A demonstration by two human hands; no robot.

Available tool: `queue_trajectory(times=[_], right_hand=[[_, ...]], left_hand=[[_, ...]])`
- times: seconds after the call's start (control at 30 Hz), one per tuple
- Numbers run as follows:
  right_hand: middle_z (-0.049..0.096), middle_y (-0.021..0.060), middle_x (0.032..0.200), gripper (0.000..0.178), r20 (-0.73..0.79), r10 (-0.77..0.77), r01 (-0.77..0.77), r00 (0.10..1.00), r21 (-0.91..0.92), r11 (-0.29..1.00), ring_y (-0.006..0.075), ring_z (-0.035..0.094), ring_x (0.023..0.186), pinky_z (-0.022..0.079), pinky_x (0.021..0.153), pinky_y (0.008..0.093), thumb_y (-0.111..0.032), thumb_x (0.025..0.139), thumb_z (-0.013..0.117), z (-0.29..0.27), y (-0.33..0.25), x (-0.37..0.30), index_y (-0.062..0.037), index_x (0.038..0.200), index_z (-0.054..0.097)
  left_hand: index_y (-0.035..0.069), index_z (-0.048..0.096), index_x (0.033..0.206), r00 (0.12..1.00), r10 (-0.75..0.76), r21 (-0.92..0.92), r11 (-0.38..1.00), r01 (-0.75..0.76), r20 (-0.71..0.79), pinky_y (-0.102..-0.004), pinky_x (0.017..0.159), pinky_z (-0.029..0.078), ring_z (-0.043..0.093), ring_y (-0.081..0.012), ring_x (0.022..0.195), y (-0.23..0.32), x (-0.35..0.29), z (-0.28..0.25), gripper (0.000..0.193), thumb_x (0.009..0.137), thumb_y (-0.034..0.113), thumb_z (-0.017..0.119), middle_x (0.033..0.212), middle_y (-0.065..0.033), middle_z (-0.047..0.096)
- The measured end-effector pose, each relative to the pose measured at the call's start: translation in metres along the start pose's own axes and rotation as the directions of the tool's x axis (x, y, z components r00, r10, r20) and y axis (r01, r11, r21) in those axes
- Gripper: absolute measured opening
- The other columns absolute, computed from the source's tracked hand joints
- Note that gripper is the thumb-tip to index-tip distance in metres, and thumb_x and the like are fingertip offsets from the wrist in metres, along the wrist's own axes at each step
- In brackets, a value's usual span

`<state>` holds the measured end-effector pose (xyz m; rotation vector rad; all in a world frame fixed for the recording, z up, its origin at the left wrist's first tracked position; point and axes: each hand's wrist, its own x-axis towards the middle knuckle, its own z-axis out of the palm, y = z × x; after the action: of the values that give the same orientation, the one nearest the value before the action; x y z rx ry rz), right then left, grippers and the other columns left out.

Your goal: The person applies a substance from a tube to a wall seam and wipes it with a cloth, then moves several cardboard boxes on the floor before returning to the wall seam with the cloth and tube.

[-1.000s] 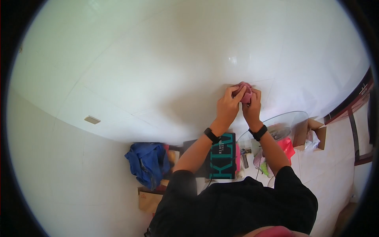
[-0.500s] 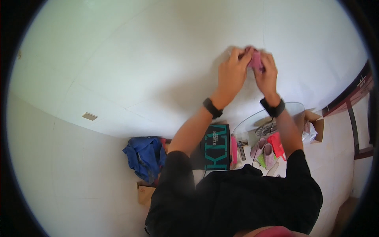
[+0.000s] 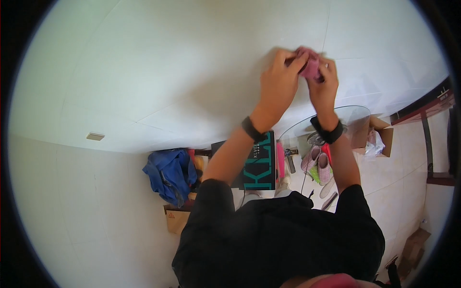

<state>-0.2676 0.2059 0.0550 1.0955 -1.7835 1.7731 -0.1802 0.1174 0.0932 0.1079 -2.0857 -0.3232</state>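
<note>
High up against the pale wall (image 3: 192, 57), both my hands are closed on a soft-looking pink thing (image 3: 310, 68), whose kind I cannot make out. My left hand (image 3: 280, 80) grips its left side, with the thumb across the front. On the other side, my right hand (image 3: 324, 85) pinches the lower right part, fingers bent. Dark patches show at the pink thing's edges, and the fingers cover much of it. Whether it touches the wall I cannot tell. A black band circles each wrist.
Below my arms are a black box (image 3: 267, 175) with teal lettering, a blue cloth or bag (image 3: 170, 175) and a brown carton (image 3: 176, 221). Further right stand a glass tabletop (image 3: 348, 113), checked slippers (image 3: 324, 169) and an open cardboard box (image 3: 387, 141). A small plate (image 3: 95, 137) sits on the wall.
My hands have shifted slightly up, still on the pink thing, which looks turned and shows more of its front. The view has tilted, so the floor things appear higher.
</note>
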Motion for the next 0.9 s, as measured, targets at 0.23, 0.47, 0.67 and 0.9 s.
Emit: queue_trajectory(times=[0.23, 0.47, 0.67, 0.9], right_hand=[[0.057, 0.011, 0.101, 0.034, 0.178, 0.139, -0.148, 0.974, 0.04, 0.988, 0.0269, 0.064, 0.08, 0.055, 0.066, 0.0303, 0.007, 0.067, 0.072, 0.046, 0.005, -0.075, -0.0014, 0.099, 0.065], [0.058, 0.008, 0.101, 0.03, 0.338, 0.032, -0.066, 0.941, 0.089, 0.994, 0.0276, 0.065, 0.078, 0.054, 0.065, 0.0341, 0.001, 0.068, 0.071, 0.114, -0.042, -0.09, -0.0057, 0.096, 0.064], [0.059, 0.007, 0.104, 0.034, 0.42, -0.022, -0.025, 0.907, 0.104, 0.994, 0.0236, 0.066, 0.076, 0.054, 0.065, 0.0311, 0.002, 0.069, 0.071, 0.117, -0.068, -0.072, -0.0061, 0.102, 0.065], [0.06, 0.0063, 0.107, 0.035, 0.244, 0.041, -0.019, 0.969, -0.093, 0.995, 0.0242, 0.066, 0.082, 0.055, 0.068, 0.0311, 0.006, 0.071, 0.069, 0.065, -0.044, -0.056, -0.0058, 0.103, 0.065]], left_hand=[[0.015, 0.066, 0.105, 0.958, -0.245, 0.136, 0.965, 0.226, 0.147, -0.0356, 0.061, 0.052, 0.063, -0.0254, 0.077, -0.039, -0.084, -0.024, 0.031, 0.077, 0.003, 0.063, 0.096, -0.0044, 0.058], [0.01, 0.067, 0.099, 0.915, -0.401, 0.387, 0.851, 0.356, 0.04, -0.0327, 0.06, 0.051, 0.062, -0.0251, 0.072, -0.064, -0.11, -0.101, 0.024, 0.077, -0.001, 0.065, 0.092, -0.0063, 0.06], [0.013, 0.066, 0.098, 0.908, -0.405, 0.311, 0.854, 0.417, -0.104, -0.0369, 0.061, 0.051, 0.063, -0.0279, 0.074, -0.071, -0.098, -0.122, 0.025, 0.076, 0.003, 0.068, 0.095, -0.0066, 0.062], [0.014, 0.067, 0.098, 0.96, -0.276, 0.11, 0.954, 0.279, -0.049, -0.0355, 0.058, 0.051, 0.062, -0.0262, 0.07, -0.052, -0.076, -0.061, 0.027, 0.073, 0.002, 0.068, 0.089, -0.0056, 0.059]])
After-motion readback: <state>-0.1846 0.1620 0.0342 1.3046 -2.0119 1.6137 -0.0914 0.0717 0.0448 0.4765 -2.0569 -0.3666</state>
